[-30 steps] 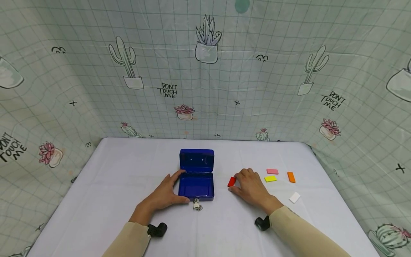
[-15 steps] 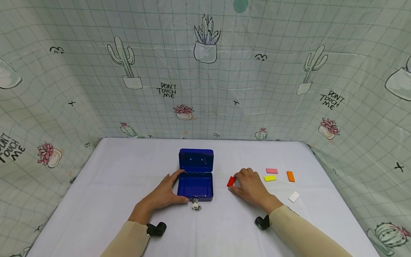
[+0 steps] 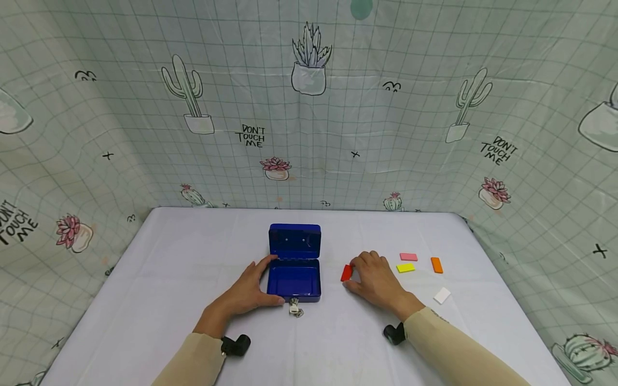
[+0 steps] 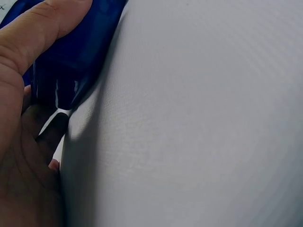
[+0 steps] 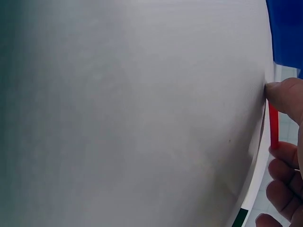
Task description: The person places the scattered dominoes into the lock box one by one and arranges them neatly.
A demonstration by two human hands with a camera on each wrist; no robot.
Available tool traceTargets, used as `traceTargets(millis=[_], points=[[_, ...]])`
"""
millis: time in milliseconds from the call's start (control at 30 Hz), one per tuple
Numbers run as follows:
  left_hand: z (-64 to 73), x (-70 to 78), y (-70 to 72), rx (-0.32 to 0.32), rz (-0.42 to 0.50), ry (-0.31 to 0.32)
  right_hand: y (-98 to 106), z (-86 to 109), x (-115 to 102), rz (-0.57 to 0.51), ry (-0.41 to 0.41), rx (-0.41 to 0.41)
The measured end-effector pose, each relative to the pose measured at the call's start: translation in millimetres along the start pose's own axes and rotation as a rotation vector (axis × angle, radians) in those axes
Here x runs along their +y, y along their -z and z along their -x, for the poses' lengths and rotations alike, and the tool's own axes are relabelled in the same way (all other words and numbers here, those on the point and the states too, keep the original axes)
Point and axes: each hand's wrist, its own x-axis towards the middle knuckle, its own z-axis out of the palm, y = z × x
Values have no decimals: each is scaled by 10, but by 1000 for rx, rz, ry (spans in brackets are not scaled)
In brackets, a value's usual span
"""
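Note:
The blue metal cash box [image 3: 293, 281] stands with its lid [image 3: 295, 241] raised in the head view, and its inside shows nothing. My left hand [image 3: 245, 291] grips the box's left side, thumb at the front corner and fingers toward the hinge; the left wrist view shows the thumb over the blue wall [image 4: 71, 56]. To the right of the box, my right hand [image 3: 377, 280] pinches a red domino-like block [image 3: 346, 273] between thumb and index finger. That red block [image 5: 273, 125] appears edge-on in the right wrist view, at or very near the table surface.
A silver lock with keys [image 3: 294, 307] hangs at the box's front. Right of my right hand lie a pink block [image 3: 408, 257], a yellow block [image 3: 405, 267], an orange block [image 3: 436, 265] and a white block [image 3: 441, 295]. A patterned curtain [image 3: 309, 118] encloses the white table [image 3: 203, 236].
The right hand and the red block have shifted very slightly to the left. The left hand and the box stay in place.

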Motion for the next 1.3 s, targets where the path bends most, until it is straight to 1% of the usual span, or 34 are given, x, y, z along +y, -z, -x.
traceTargets(millis=[200, 433, 567, 733, 900, 1067, 1300], points=[[-12, -10, -16, 6, -6, 4, 0, -17, 5, 21, 42, 16], [-13, -11, -20, 5, -4, -7, -12, -24, 9, 24, 91, 1], [-1, -9, -18, 4, 5, -7, -1, -29, -6, 24, 118, 10], [15, 11, -15, 7, 1, 0, 17, -35, -21, 38, 155, 30], [19, 20, -16, 13, -12, 3, 32, -58, -52, 51, 210, 80], [17, 21, -14, 16, -13, 2, 52, -96, -107, 86, 253, 123], [22, 24, -19, 15, -3, -1, 108, -151, -210, 107, 280, 130]])
